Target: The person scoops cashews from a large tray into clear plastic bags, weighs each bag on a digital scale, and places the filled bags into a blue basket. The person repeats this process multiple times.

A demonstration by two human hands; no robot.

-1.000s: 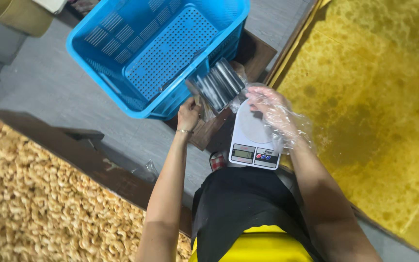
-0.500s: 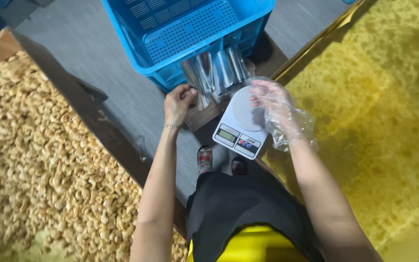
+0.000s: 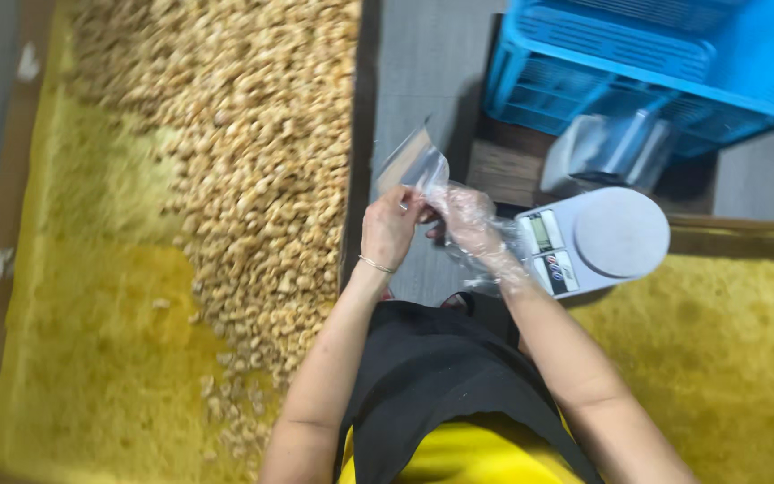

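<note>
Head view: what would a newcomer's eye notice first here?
First, the big heap of pale nuts on the yellow sheet at the left. Then, in the middle, the left hand and the right hand, which wears a thin plastic glove, both holding a small clear bag. At the right stand a white kitchen scale and a blue crate.

Grey floor (image 3: 423, 81) runs between a yellow tray (image 3: 91, 358) of pale nuts (image 3: 253, 161) and a blue crate (image 3: 674, 63).
</note>
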